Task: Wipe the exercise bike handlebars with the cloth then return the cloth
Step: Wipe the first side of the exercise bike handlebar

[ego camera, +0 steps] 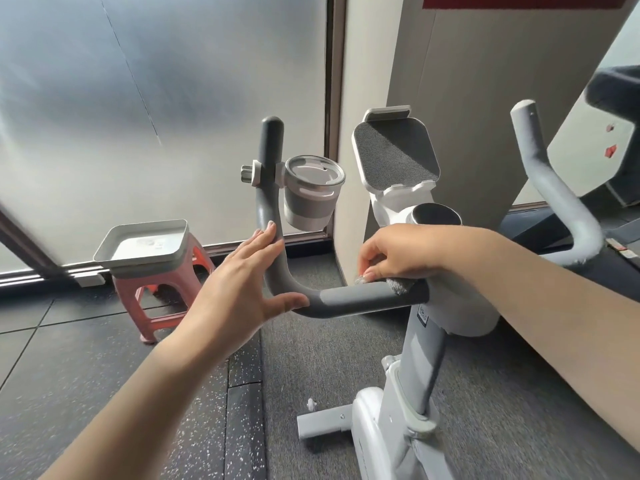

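Frosted glass behind – cloth (398, 285) on handlebar (349, 296)

Frosted glass panels (138, 116) fill the upper left of the frame, glowing with soft daylight. A beige pillar (367, 64) rises at centre top. Dark speckled rubber flooring (104, 375) covers the lower left. A pink plastic stool (156, 299) at centre left carries a grey tray (173, 233).

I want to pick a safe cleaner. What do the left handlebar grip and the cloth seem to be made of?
The left handlebar grip looks like matte dark grey foam or rubber, with no glare. The cloth, under the right hand, seems fuzzy grey microfibre or terry; its nap shows.
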Motion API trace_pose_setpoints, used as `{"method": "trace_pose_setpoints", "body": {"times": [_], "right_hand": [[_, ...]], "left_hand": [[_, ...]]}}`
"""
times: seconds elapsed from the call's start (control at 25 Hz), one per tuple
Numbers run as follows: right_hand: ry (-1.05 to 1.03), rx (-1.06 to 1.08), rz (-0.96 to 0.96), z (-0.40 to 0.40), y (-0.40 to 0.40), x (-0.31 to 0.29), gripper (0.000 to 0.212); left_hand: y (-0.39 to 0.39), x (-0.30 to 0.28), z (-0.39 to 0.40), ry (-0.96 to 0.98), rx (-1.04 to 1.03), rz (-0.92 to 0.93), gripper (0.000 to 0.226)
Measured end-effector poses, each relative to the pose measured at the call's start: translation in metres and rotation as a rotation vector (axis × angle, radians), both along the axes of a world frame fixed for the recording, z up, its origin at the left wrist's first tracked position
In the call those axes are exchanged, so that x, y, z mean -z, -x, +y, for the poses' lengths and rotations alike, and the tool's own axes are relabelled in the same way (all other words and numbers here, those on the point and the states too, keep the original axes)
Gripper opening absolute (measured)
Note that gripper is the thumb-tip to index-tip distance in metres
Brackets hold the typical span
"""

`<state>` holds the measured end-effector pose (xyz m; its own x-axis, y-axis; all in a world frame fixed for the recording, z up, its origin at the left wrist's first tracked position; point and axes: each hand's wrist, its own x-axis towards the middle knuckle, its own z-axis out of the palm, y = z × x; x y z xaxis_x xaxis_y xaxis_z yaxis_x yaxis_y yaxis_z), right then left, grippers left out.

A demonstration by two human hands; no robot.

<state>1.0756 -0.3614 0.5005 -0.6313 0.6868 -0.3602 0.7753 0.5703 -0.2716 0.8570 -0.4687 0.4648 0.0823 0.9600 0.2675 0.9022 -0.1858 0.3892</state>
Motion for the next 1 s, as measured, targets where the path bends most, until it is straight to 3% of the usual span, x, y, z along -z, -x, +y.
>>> {"method": "trace_pose_setpoints", "body": {"times": [0.12, 0.36, 0.48, 0.64, 0.76, 0.84, 1.0], "right_hand": [[-0.036, 0.051, 0.034, -0.009, 0.008, 0.003, 0.012], [0.039, 0.185, 0.416, -0.026, 0.024, 0.002, 0.014], [0.112, 0.266, 0.612, -0.029, 0.019, -0.002, 0.023], [0.262, 0.299, 0.788, -0.03, 0.03, -0.002, 0.031], [0.247, 0.354, 0.912, -0.029, 0.044, -0.005, 0.027], [0.221, 0.387, 0.909, -0.032, 0.051, -0.011, 0.033], [-0.03, 0.378, 0.68, -0.039, 0.072, -0.022, 0.058]], "left_hand": [[0.0, 0.002, 0.002, -0.005, -0.02, 0.006, 0.095], [0.001, 0.001, 0.001, -0.034, -0.017, -0.001, 0.089], [0.006, -0.006, 0.006, -0.121, -0.021, -0.089, 0.072], [0.002, -0.015, 0.018, -0.231, 0.132, -0.169, 0.056], [0.01, -0.021, 0.031, -0.296, 0.208, -0.158, 0.045], [0.021, -0.027, 0.039, -0.308, 0.227, -0.16, 0.039], [0.04, -0.037, 0.054, -0.304, 0.215, -0.246, 0.03]]}}
